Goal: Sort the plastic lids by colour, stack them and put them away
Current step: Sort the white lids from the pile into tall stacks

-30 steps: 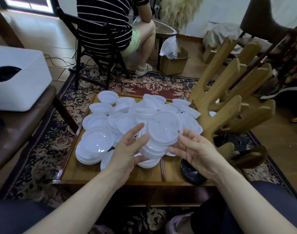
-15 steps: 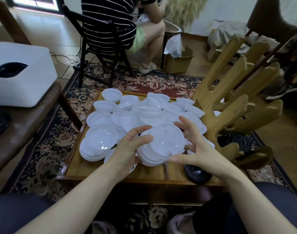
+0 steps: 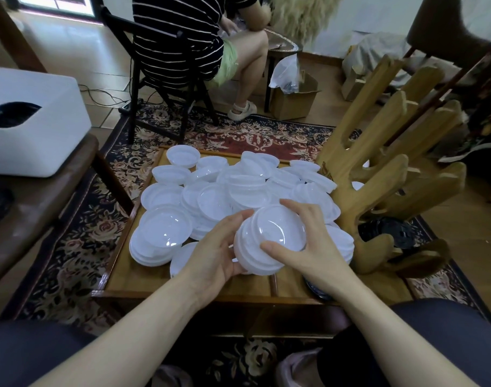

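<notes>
**lidsorter:** So here's where I'm at. I've got a stack of white lids [image 3: 269, 241] held between both hands, lifted just over the near edge of the wooden tray table [image 3: 132, 277], about the middle of it. My left hand [image 3: 215, 251] cups the stack from the left and underneath, fingers curled round its side. My right hand [image 3: 308, 247] wraps it from the right, thumb pressed on the near rim, fingers curled over the far side.

**traywatcher:** Which way is the stack facing?

**lidsorter:** It's tilted. The top lid's hollow face points up and towards me, and the stack's axis leans back away from me rather than standing straight. Can't tell how many lids are in it.

**traywatcher:** And the rest?

**lidsorter:** The loose white lids [image 3: 238, 185] are heaped across the middle and far part of the tray. A second, flatter stack [image 3: 162, 236] sits by the left edge. A dark lid [image 3: 315, 291] peeks out under my right wrist at the near right edge, beside the wooden rack [image 3: 378, 169].
</notes>
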Demonstrator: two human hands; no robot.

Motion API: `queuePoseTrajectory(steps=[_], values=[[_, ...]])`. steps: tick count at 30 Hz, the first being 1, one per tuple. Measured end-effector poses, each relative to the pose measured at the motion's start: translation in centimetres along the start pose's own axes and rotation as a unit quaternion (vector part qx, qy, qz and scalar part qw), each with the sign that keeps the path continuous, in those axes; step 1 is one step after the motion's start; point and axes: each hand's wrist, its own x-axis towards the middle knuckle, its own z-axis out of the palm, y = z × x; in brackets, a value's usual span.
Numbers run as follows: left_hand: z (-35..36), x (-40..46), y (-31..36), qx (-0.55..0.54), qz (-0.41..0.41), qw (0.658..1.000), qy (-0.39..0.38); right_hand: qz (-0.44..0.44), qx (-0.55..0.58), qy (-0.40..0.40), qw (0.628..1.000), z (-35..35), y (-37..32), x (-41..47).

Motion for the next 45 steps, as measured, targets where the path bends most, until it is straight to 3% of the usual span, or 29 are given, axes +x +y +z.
queuePoseTrajectory(steps=[5,10,17,22,29,38,45], values=[[-0.3,0.3,-0.2,-0.037,0.008,0.999,0.027,0.022,0.0,0.02,1.0,0.8,-0.4,-0.1],[0.0,0.0,-0.5,-0.004,0.015,1.0,-0.003,0.065,0.004,0.044,0.997,1.6,-1.0,-0.6],[-0.2,0.1,-0.9,-0.014,0.015,1.0,0.003,0.096,-0.009,-0.005,0.995,2.0,-1.5,-1.0],[-0.2,0.4,-0.8,-0.023,0.021,0.999,0.024,0.084,0.034,-0.079,0.993,1.6,-0.7,-0.9],[-0.2,0.3,-0.8,-0.029,0.029,0.999,0.029,0.074,0.081,-0.059,0.992,1.5,-0.5,-0.6],[-0.4,0.4,-0.9,-0.028,0.024,0.999,0.009,0.036,0.064,-0.134,0.988,0.1,0.6,0.0],[-0.7,0.5,-1.0,-0.039,0.044,0.998,0.001,0.026,0.05,-0.109,0.992,0.5,0.5,-0.2]])
